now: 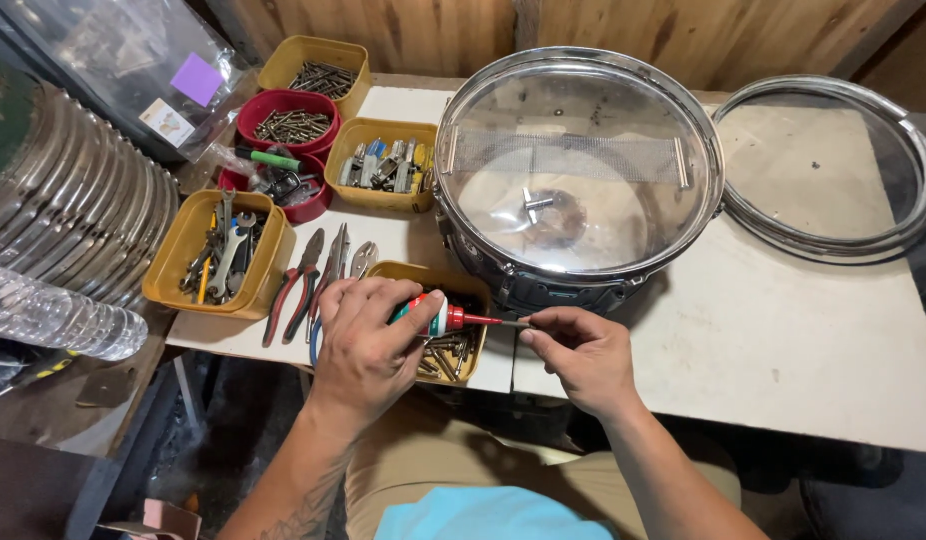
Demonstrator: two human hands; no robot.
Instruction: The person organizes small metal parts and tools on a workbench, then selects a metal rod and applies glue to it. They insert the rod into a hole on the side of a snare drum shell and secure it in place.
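Nearest the body, the left hand (368,345) grips a small red-nozzled bottle (438,317) lying sideways above a yellow tray of screws (451,345), its tip touching a thin rod (515,322) pinched in the right hand (580,355). Just beyond stands a chrome snare drum (578,170) with a clear head on the white table (783,340). Pliers (301,280) and further trays of hardware (223,250) lie left.

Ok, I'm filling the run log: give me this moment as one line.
left hand: grips small red-nozzled bottle | right hand: pinches thin rod at nozzle | behind: snare drum
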